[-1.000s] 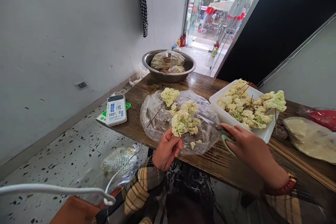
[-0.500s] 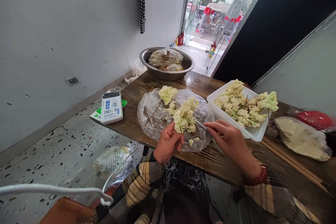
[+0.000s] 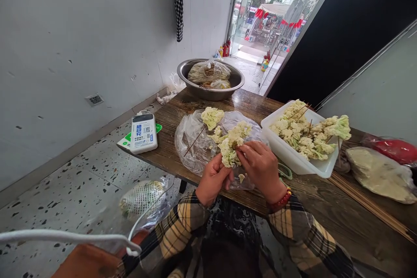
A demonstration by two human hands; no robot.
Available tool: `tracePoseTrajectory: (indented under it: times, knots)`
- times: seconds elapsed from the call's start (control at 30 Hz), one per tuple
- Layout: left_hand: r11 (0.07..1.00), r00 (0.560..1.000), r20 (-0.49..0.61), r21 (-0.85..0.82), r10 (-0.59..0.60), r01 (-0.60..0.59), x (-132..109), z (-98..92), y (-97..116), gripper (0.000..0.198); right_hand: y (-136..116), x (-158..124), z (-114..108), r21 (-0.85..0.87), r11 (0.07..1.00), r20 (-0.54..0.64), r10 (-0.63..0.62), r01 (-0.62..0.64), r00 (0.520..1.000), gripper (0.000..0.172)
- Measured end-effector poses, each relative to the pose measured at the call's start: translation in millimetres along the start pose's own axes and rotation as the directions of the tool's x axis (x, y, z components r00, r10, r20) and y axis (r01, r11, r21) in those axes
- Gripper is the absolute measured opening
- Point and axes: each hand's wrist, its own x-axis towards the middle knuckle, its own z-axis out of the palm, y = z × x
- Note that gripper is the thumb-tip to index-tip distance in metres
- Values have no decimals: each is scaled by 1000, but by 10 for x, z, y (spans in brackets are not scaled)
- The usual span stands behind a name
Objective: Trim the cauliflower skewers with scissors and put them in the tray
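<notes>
My left hand is closed around the lower end of a pale cauliflower piece, held above a clear plastic bag. The fingers of my right hand pinch the right side of the same piece; their tips are partly hidden. Behind it on the bag lie another cauliflower floret and a thin wooden skewer. A small cauliflower crumb sits between my hands. Just right of my right hand, a green handle rests on the table; its blade is not visible.
A white tray of skewered cauliflower stands at right, beside bare skewers and bagged items. A metal basin with plastic bags is at the back. A white device sits at the table's left edge.
My right hand has let go of the green-handled knife and moved left onto the cauliflower piece. My left hand keeps its hold. The view has shifted slightly.
</notes>
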Motion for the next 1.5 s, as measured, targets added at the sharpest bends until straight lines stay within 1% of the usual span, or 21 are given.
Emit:
tracePoseTrajectory:
  times: [0.07,0.13,0.2,0.3,0.47,0.57,0.73,0.8,0.87,0.97,1.07,1.2,1.33,1.4,1.5]
  knots:
    - [1000,1000,6,5,-7,7,-4,-10,-2,37,13,8,7,-40,996,-43,-75,73,996,18]
    - [1000,1000,15,10,-18,18,-9,-16,-7,38,43,16,22,-37,990,-96,-137,134,986,16]
    - [1000,1000,20,7,-17,17,-17,-20,-14,40,82,20,31,-30,981,-107,-194,191,975,16]
    - [1000,999,36,-6,-14,15,-26,-30,-26,42,132,29,18,-46,961,-69,-274,271,959,20]
    - [1000,999,47,-16,-25,26,-29,-51,-26,38,175,82,-52,-135,914,-3,-386,382,922,17]
    - [999,999,36,-21,-32,33,-29,-52,-11,40,195,125,-73,-161,889,38,-429,430,902,17]
    - [999,998,23,-18,-51,51,-41,-31,24,41,228,165,-97,-142,886,115,-427,440,897,15]
    - [998,999,13,-24,-52,53,-45,-21,35,39,234,171,-116,-130,881,145,-436,454,888,17]
    - [998,999,5,-30,-51,51,-47,-15,43,39,236,176,-133,-116,877,166,-446,467,879,20]
    - [998,999,8,-40,-50,50,-43,-17,47,40,238,186,-141,-116,880,182,-436,460,881,18]
    - [997,998,11,-53,-57,57,-35,-25,51,41,244,186,-113,-120,887,164,-425,446,890,17]
    - [996,998,21,-61,-66,67,-27,-29,66,44,264,143,-23,-72,908,110,-405,414,908,19]
    - [995,998,15,-71,-66,67,-24,-19,83,47,285,69,96,-13,937,84,-347,349,934,19]
    - [995,998,6,-73,-60,60,-23,-14,85,46,284,43,133,13,947,81,-321,321,944,18]
    - [997,999,-1,-64,-51,50,-21,-9,80,44,268,37,128,26,949,116,-315,314,942,21]
